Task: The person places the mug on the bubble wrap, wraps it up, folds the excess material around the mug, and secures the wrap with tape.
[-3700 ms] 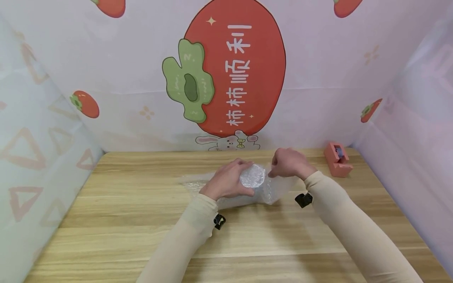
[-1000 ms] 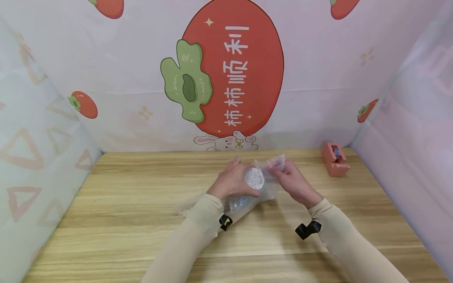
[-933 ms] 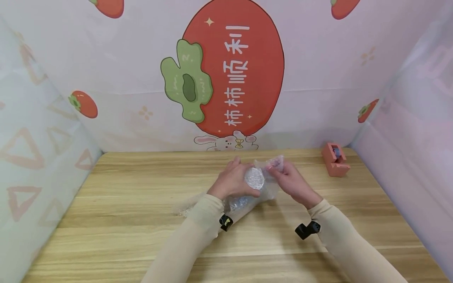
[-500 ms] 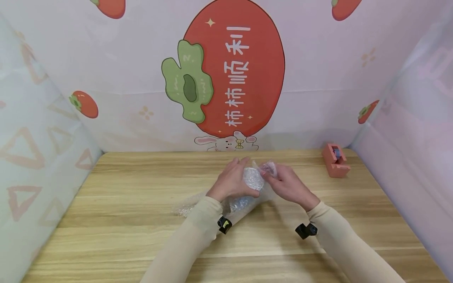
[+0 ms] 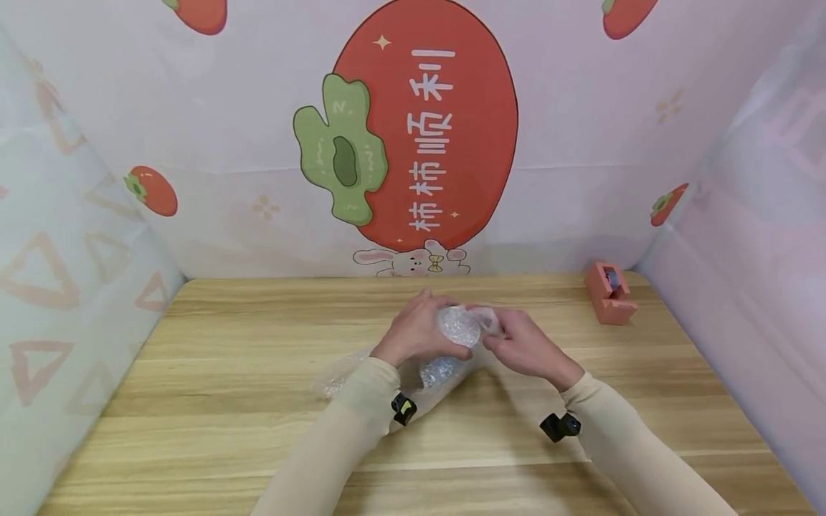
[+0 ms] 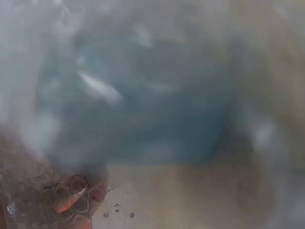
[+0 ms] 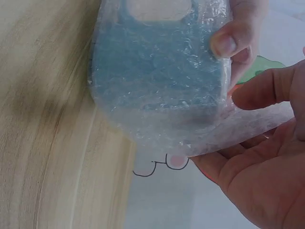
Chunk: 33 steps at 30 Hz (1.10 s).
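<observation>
A blue cylindrical item [image 7: 157, 62] with a pale patch stands upright, wrapped in clear bubble wrap [image 5: 445, 387]. Its round top [image 5: 459, 327] faces the head camera. My left hand [image 5: 419, 333] grips the item near the top, thumb in front and fingers behind. At the right of the top, my right hand [image 5: 525, 347] pinches a loose flap of the wrap; in the right wrist view the flap [image 7: 243, 121] lies between thumb and fingers. More wrap trails left under the left forearm. The left wrist view is blurred by plastic close to the lens.
A pink tape dispenser [image 5: 611, 294] with a roll in it stands at the table's back right corner. The wooden table [image 5: 226, 373] meets a printed cloth backdrop [image 5: 245, 236] behind, with cloth walls on both sides.
The right hand has drawn the raised flap down and leftward against the item's top edge. The left hand keeps its grip with only a slight shift left. The dispenser has not moved.
</observation>
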Each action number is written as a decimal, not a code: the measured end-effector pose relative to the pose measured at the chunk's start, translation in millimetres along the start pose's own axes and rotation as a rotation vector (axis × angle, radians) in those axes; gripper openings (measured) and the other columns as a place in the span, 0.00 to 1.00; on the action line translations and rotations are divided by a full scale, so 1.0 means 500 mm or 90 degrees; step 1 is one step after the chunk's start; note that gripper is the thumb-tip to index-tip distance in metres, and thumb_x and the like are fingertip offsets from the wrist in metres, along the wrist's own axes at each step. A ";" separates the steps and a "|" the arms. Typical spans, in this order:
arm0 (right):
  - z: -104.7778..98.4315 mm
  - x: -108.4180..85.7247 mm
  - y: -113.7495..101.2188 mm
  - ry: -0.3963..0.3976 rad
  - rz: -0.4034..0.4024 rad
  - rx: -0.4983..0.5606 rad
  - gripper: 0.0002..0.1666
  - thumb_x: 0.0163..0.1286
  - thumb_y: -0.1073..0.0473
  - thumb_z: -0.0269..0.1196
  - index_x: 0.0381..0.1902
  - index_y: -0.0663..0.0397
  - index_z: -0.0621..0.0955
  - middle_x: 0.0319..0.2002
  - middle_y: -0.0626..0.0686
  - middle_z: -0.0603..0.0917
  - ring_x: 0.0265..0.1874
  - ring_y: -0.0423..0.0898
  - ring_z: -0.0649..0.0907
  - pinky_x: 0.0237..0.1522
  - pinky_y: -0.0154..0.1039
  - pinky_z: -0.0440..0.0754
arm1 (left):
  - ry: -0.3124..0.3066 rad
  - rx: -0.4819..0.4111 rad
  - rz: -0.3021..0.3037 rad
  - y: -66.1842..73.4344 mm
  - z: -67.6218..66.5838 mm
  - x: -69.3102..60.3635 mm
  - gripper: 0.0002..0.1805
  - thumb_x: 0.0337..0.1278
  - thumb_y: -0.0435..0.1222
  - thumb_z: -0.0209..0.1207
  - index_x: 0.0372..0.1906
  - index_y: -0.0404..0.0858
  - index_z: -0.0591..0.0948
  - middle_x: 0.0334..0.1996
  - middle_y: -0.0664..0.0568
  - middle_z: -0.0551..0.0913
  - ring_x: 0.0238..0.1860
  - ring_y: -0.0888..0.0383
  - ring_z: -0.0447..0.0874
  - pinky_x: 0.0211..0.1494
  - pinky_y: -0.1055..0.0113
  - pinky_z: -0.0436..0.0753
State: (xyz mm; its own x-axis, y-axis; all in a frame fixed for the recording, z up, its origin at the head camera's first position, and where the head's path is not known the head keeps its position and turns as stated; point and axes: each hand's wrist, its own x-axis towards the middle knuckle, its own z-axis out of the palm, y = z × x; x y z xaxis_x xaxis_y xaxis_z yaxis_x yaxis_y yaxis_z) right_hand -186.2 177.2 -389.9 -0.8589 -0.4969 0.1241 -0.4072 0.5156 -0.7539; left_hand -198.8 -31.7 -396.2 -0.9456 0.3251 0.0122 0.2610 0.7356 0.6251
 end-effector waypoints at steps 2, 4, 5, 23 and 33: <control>-0.002 -0.002 -0.002 -0.005 0.000 0.007 0.28 0.66 0.74 0.56 0.65 0.64 0.77 0.56 0.60 0.83 0.38 0.49 0.79 0.39 0.42 0.78 | 0.006 0.002 -0.002 0.001 0.002 0.000 0.45 0.30 0.54 0.81 0.63 0.48 0.81 0.44 0.54 0.72 0.49 0.55 0.73 0.50 0.59 0.79; -0.007 -0.006 -0.004 0.004 0.003 -0.004 0.26 0.67 0.74 0.56 0.64 0.65 0.77 0.53 0.61 0.84 0.35 0.48 0.79 0.37 0.41 0.78 | 0.013 0.005 -0.005 0.003 0.006 -0.002 0.45 0.31 0.55 0.81 0.63 0.48 0.81 0.45 0.53 0.73 0.48 0.54 0.73 0.49 0.58 0.80; -0.010 -0.008 -0.006 0.013 0.008 -0.015 0.24 0.68 0.74 0.56 0.62 0.66 0.78 0.50 0.60 0.85 0.31 0.47 0.78 0.34 0.40 0.77 | 0.017 0.009 -0.008 0.004 0.008 -0.003 0.45 0.31 0.55 0.81 0.63 0.47 0.81 0.48 0.52 0.74 0.50 0.54 0.74 0.51 0.57 0.80; -0.045 -0.005 -0.011 0.035 0.000 -0.087 0.09 0.74 0.65 0.62 0.31 0.59 0.84 0.19 0.46 0.73 0.19 0.40 0.71 0.22 0.34 0.69 | 0.123 0.056 -0.050 0.027 0.044 -0.033 0.49 0.34 0.63 0.77 0.65 0.42 0.80 0.42 0.52 0.70 0.44 0.53 0.72 0.41 0.56 0.77; -0.035 -0.013 -0.011 0.023 -0.102 -0.128 0.11 0.71 0.69 0.63 0.30 0.50 0.84 0.25 0.43 0.80 0.26 0.38 0.78 0.31 0.38 0.81 | 0.159 0.091 -0.019 0.022 0.051 -0.046 0.51 0.37 0.65 0.73 0.66 0.37 0.77 0.43 0.51 0.71 0.44 0.53 0.73 0.44 0.57 0.80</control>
State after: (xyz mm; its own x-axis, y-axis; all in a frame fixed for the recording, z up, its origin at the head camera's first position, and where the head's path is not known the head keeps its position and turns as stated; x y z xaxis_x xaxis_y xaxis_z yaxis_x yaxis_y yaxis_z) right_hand -183.8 189.8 -375.1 -0.7876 -0.5603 0.2566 -0.5893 0.5631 -0.5794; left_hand -169.5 -15.9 -409.3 -0.9673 0.1583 0.1982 0.2399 0.8246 0.5123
